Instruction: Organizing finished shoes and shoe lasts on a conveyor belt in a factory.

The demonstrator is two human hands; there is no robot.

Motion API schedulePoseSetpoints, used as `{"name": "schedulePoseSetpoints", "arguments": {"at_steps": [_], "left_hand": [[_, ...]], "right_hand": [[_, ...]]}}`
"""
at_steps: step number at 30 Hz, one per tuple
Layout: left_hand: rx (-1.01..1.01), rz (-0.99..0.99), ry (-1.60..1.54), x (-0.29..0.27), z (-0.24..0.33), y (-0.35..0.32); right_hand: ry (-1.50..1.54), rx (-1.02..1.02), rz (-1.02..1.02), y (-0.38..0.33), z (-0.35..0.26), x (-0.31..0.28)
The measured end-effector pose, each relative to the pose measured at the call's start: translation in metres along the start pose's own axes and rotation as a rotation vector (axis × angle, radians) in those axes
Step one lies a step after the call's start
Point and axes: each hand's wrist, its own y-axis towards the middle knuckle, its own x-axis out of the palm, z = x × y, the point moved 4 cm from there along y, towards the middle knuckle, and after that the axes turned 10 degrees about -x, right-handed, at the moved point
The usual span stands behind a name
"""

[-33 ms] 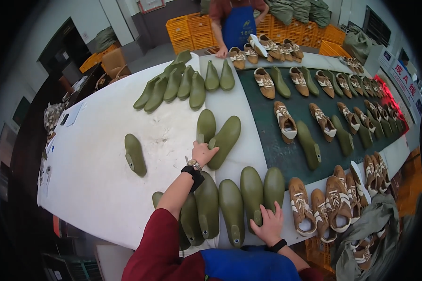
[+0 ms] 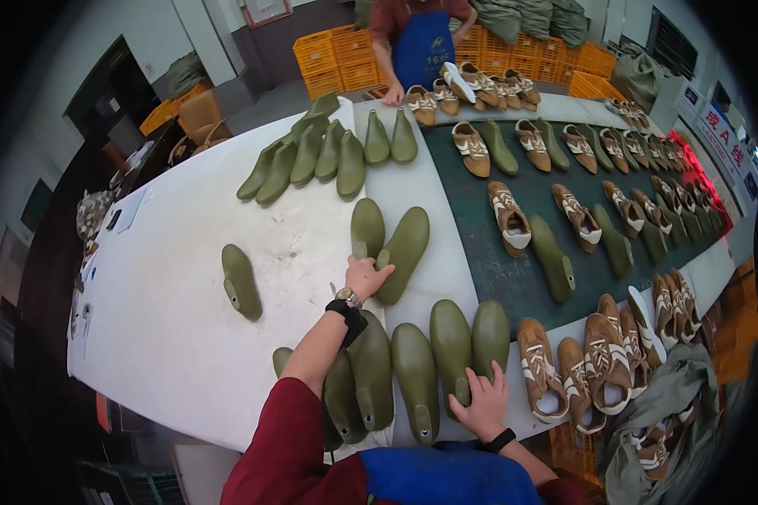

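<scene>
Nothing has visibly moved since the earlier frame: both hands rest on the same green shoe forms.

Left hand (image 2: 365,276) lies with fingers curled around the heel of one form in the pair (image 2: 392,238) at the middle of the white table (image 2: 168,320); whether it really grasps I cannot tell. Right hand (image 2: 484,402) lies flat and unclenched on the heels in the near row (image 2: 413,370) at the near edge. To do it well, I think, take the form at the heel and keep the toes pointing one way. I count two forms in the pair, one single form (image 2: 241,282) left of it, about five in the near row, about eight in the far row (image 2: 328,151), and many brown shoes (image 2: 564,370) on the dark mat (image 2: 514,286) at the right.
</scene>
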Motion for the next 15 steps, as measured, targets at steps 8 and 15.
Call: {"name": "schedulePoseSetpoints", "arguments": {"at_steps": [8,15], "left_hand": [[-0.01,0.554,0.432,-0.102,-0.151,0.058],[-0.509,0.273,-0.088,-0.136,-0.403,0.065]], "right_hand": [[-0.007,-0.012,-0.022,0.002,-0.002,-0.007],[0.004,-0.005,-0.016,0.0,-0.001,-0.004]]}}
